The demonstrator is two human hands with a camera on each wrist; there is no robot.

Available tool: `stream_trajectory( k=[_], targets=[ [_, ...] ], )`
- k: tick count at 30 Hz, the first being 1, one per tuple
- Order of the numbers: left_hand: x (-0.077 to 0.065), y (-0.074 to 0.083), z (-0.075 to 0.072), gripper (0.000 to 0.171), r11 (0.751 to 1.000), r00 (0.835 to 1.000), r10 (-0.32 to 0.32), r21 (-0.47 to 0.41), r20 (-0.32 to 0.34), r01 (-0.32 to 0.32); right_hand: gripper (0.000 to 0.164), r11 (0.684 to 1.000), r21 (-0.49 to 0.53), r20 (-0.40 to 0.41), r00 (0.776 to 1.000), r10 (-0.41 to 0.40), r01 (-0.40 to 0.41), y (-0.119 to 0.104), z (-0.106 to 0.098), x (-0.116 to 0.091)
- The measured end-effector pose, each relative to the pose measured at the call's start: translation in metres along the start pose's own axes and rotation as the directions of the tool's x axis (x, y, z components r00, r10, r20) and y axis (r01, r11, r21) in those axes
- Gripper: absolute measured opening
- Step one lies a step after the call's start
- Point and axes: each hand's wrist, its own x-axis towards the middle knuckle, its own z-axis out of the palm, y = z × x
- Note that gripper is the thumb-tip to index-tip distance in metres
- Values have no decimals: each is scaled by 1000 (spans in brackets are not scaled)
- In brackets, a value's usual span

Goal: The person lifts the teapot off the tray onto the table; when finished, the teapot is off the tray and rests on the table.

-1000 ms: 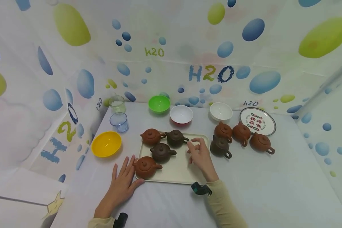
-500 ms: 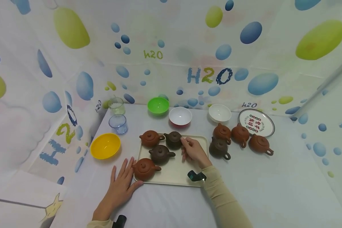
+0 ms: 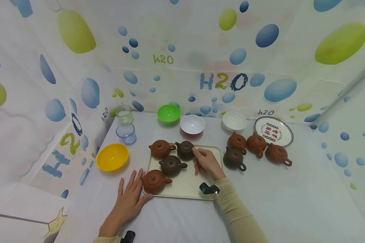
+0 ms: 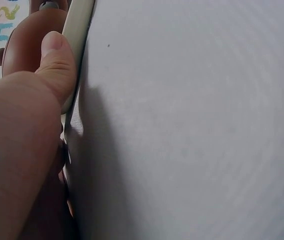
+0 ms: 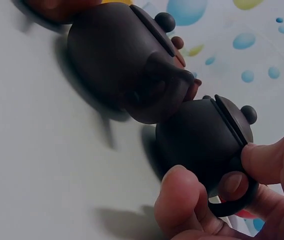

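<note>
My right hand (image 3: 209, 163) pinches the handle of a dark brown teapot (image 3: 185, 150) at the back of the cream tray (image 3: 194, 189). In the right wrist view, thumb and fingers close round that teapot's looped handle (image 5: 232, 204). Beside it on the tray stand another dark teapot (image 3: 171, 166), a reddish-brown teapot (image 3: 160, 149) at the back left and a second reddish-brown teapot (image 3: 154, 182) at the front left. With fingers spread, my left hand (image 3: 128, 199) lies at the tray's front left corner, its thumb along the rim, close to the front teapot.
Right of the tray are a dark teapot (image 3: 233, 158) and several reddish ones (image 3: 277, 154), near a white patterned plate (image 3: 284, 133). Behind stand a green bowl (image 3: 169, 113), a red-and-white bowl (image 3: 193, 125) and a white bowl (image 3: 234, 121). A yellow bowl (image 3: 112, 157) and two glasses (image 3: 126, 133) stand left.
My right hand has moved left to the back dark teapot and taken hold of its handle. The left hand keeps its place at the tray corner.
</note>
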Motion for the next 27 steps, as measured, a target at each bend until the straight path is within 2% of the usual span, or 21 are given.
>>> stream_trajectory(
  k=[12,21,27],
  targets=[
    [0,1,0,92,1000,1000,21,-11,-18,-21,56,1000,14,-6,1000,2,-2,-1,-1,-1],
    [-1,1,1,93,1000,1000,11,-8,-11,-11,54,999,-48,-50,999,19,-22,-3,0,0],
    [0,0,0,92,1000,1000,7,-1,-3,-7,53,998,-50,-57,998,21,-24,-3,1,-1]
  ],
)
